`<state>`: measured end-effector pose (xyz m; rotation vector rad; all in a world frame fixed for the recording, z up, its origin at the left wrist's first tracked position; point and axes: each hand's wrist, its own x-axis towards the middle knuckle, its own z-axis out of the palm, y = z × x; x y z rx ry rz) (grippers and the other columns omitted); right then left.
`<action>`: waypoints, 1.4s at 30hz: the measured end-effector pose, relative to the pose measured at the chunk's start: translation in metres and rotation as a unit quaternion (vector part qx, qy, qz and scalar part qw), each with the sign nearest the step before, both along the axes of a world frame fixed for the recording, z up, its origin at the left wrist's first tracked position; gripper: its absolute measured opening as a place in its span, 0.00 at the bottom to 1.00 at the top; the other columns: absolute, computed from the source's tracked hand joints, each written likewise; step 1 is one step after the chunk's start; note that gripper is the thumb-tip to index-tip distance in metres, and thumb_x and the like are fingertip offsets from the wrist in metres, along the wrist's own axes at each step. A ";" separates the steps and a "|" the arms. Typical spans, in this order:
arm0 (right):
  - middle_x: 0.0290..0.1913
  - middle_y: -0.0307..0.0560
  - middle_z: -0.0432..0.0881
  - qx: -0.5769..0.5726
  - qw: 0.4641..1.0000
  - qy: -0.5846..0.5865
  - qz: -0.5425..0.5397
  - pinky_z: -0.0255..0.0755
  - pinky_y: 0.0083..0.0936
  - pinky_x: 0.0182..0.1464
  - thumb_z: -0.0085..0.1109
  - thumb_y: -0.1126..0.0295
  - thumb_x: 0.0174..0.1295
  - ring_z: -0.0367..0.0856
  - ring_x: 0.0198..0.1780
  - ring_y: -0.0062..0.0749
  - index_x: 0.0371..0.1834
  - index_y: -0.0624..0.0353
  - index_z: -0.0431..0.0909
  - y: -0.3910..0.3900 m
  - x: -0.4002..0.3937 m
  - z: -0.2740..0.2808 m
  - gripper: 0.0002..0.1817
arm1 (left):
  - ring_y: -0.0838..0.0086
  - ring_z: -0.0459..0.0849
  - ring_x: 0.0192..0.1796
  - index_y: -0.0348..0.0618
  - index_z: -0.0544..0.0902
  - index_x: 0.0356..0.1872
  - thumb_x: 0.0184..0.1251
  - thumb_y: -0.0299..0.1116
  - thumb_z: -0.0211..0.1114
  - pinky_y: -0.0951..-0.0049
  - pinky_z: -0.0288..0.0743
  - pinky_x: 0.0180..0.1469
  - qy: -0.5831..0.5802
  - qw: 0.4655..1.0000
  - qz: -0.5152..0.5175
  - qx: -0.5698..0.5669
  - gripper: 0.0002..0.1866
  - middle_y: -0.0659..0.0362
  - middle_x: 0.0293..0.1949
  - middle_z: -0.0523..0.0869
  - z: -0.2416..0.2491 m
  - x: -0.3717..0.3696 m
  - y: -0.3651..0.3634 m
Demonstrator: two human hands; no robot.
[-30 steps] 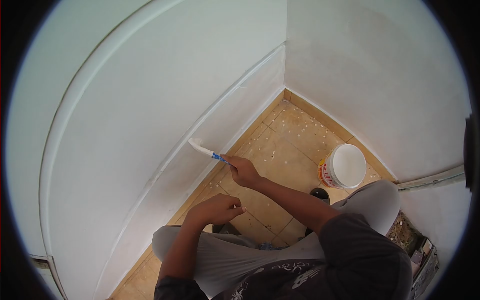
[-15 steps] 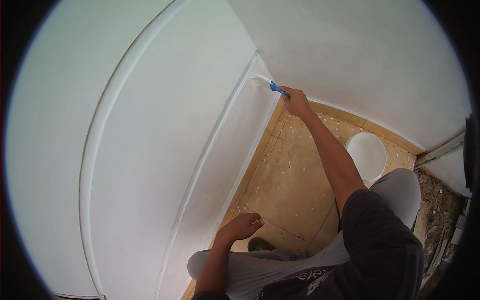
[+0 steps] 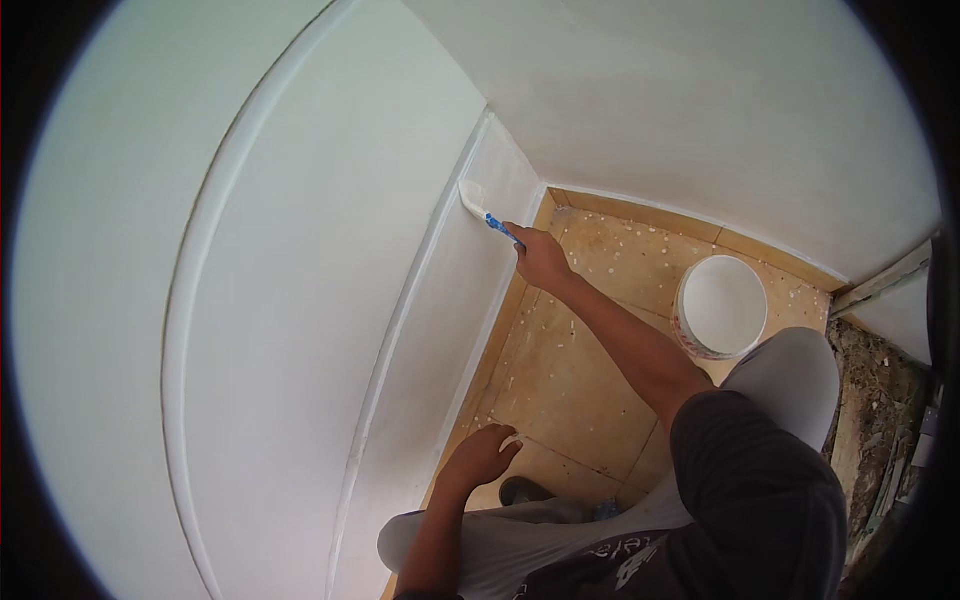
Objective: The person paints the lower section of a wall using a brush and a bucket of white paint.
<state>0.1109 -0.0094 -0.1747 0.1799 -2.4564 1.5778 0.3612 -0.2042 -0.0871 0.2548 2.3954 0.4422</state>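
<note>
My right hand (image 3: 545, 258) is closed round the blue handle of a paintbrush (image 3: 492, 222). The brush's white bristles touch the white wall (image 3: 440, 270) just beside a raised moulding strip (image 3: 402, 305), below the corner where two walls meet. Over my knee hangs my left hand (image 3: 484, 455), its fingers curled near the thumb; whether anything sits between them is too small to make out.
On the tiled floor (image 3: 570, 380), speckled with white drops, a white bucket (image 3: 724, 307) stands beside my right knee. A tan skirting (image 3: 640, 212) runs along the walls. Rubble and debris (image 3: 875, 430) lie at the right.
My right hand and the brush have moved left and down along the wall, away from the corner. The view has shifted slightly. My left hand has hardly moved.
</note>
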 end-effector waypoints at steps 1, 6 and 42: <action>0.39 0.57 0.82 -0.003 1.000 -0.003 0.028 0.74 0.41 0.44 0.51 0.78 0.61 0.81 0.41 0.52 0.62 0.52 0.75 -0.009 0.018 0.002 0.24 | 0.53 0.76 0.61 0.40 0.79 0.54 0.71 0.44 0.56 0.60 0.68 0.63 0.006 1.000 0.001 0.000 0.20 0.46 0.56 0.80 0.003 -0.001 0.001; 0.38 0.56 0.83 0.031 0.976 0.015 0.217 0.74 0.37 0.42 0.53 0.79 0.60 0.81 0.38 0.49 0.60 0.51 0.77 -0.020 0.069 0.016 0.23 | 0.52 0.76 0.60 0.39 0.80 0.54 0.71 0.44 0.57 0.60 0.68 0.63 0.016 1.000 -0.018 0.011 0.20 0.46 0.56 0.80 0.012 -0.011 0.014; 0.42 0.53 0.83 -0.113 0.971 0.018 0.211 0.74 0.35 0.46 0.52 0.79 0.58 0.81 0.42 0.46 0.59 0.49 0.79 0.002 0.043 -0.046 0.24 | 0.51 0.75 0.61 0.40 0.80 0.54 0.71 0.44 0.56 0.58 0.67 0.64 -0.006 1.000 -0.022 0.007 0.20 0.46 0.56 0.80 0.006 -0.018 0.036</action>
